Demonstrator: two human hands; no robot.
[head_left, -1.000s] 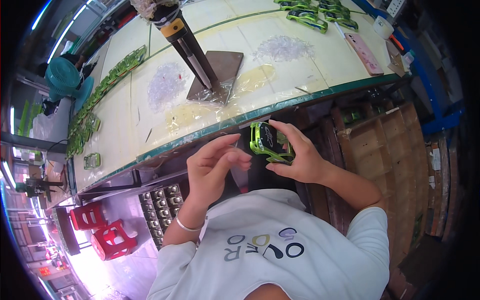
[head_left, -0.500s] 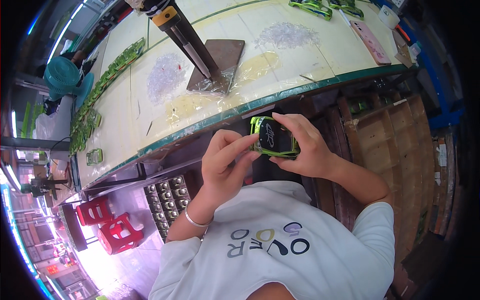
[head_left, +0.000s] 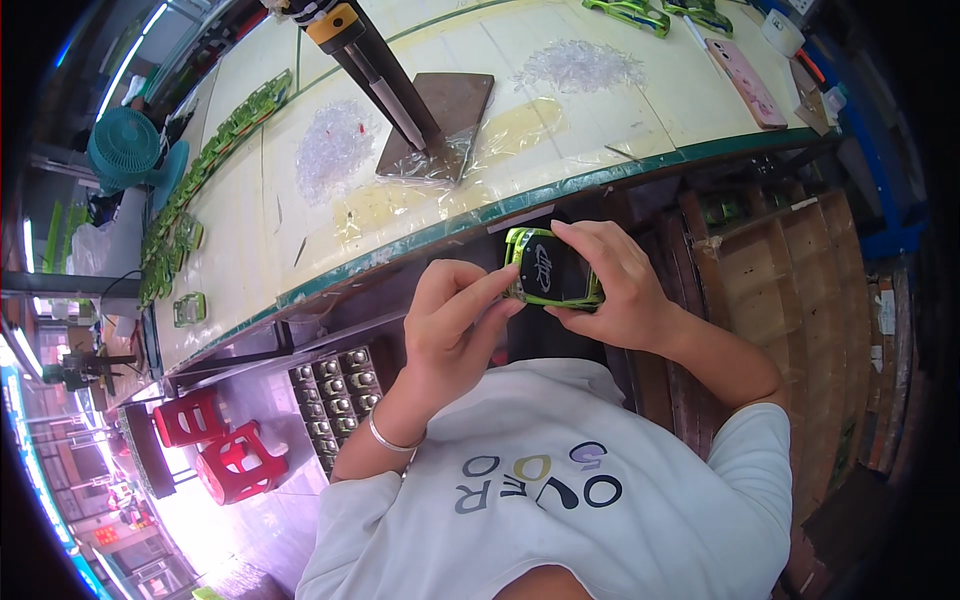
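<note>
A lime-green toy car body [head_left: 552, 266] with a black panel and a pale mark on it is held in front of my shirt, just off the table edge. My right hand [head_left: 622, 285] grips it from the right, fingers over the far side and thumb along the near side. At its left end, my left hand [head_left: 455, 322] has its index finger and thumb closed on the green edge. Whether a small part sits between those left fingertips cannot be seen.
On the table [head_left: 250, 235] stand a dark post [head_left: 385, 85] on a brown plate and two heaps of clear plastic bits [head_left: 335, 150]. Green car bodies [head_left: 215, 150] line the left side. A pink phone [head_left: 745, 82] lies right. Below are a tray of shiny parts [head_left: 333, 400] and red stools [head_left: 240, 462].
The car body has turned slightly in my hands, showing more of its black panel. My right fingers have shifted a little along it; the left pinch stays at its end.
</note>
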